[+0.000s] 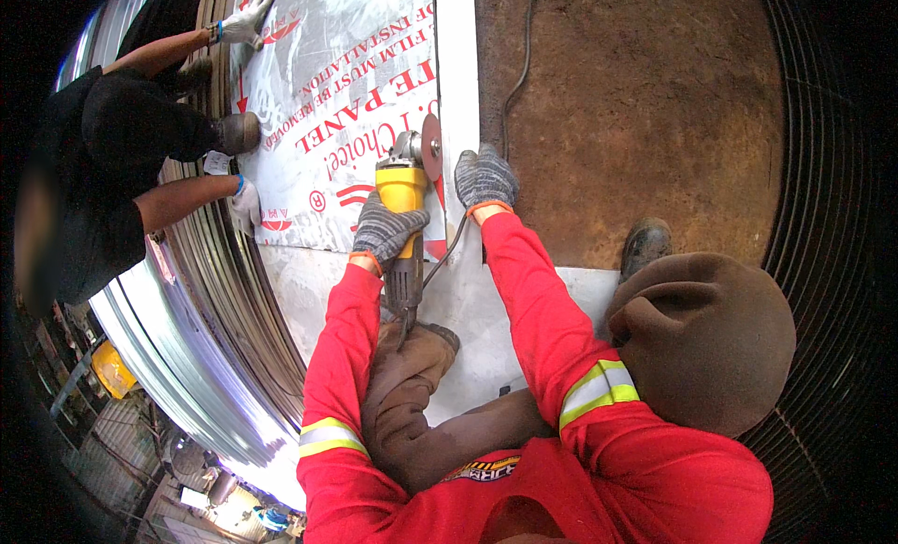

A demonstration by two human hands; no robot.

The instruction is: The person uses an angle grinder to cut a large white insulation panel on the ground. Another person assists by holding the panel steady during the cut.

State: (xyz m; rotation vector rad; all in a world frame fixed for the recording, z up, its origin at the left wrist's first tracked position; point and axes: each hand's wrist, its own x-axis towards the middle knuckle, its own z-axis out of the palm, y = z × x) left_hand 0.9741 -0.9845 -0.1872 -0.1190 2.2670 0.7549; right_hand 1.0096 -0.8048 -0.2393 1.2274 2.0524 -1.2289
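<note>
A yellow and black angle grinder (402, 190) is in my left hand (388, 228), which wears a grey striped glove wrapped round its body. Its reddish cutting disc (431, 146) stands on edge along the seam between the film-covered panel (327, 95) and a white strip (458, 67). In a matching glove, my right hand (486, 177) curls over the strip's right edge, just right of the disc. The grinder's cord (447, 254) passes under this hand; what the hidden fingertips touch does not show.
At the left a co-worker in dark clothes presses a white-gloved hand (246, 22) and another glove (245, 205) on the panel. Stacked sheets (220, 263) lie beneath its left side. Brown rusty plate (636, 104) spreads to the right. My bent knees flank the work.
</note>
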